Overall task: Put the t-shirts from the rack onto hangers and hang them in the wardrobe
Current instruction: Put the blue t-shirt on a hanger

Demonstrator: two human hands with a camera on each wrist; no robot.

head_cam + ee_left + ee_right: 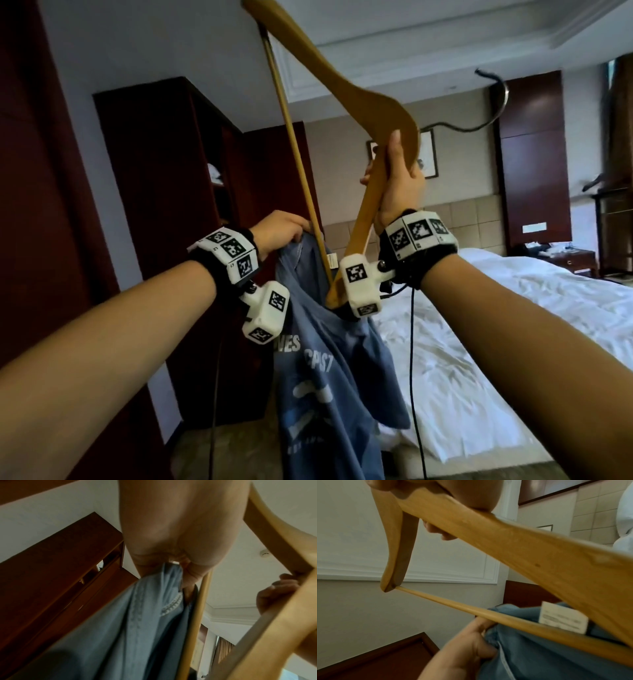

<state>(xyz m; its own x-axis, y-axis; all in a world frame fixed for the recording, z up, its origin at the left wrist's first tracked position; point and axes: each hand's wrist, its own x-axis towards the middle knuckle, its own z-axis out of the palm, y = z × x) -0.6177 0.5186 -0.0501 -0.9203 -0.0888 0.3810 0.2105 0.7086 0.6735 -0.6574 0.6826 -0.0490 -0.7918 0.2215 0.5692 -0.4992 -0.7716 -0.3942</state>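
Observation:
A blue t-shirt (325,370) with white print hangs in front of me, its collar bunched in my left hand (281,229). My right hand (397,181) grips a wooden hanger (359,99) near its middle and holds it tilted on end, metal hook (493,102) pointing right. The hanger's lower arm tip sits inside the shirt's neck opening. In the left wrist view, my fingers (188,574) pinch the blue fabric (128,628) beside the hanger's bar (193,622). In the right wrist view, the hanger (505,545) crosses above the shirt (539,649) and its white label (563,616).
The dark wooden wardrobe (164,192) stands open at the left. A bed with white sheets (496,325) fills the right side. A nightstand (575,260) and a rack (609,212) stand at the far right. Carpet floor lies below.

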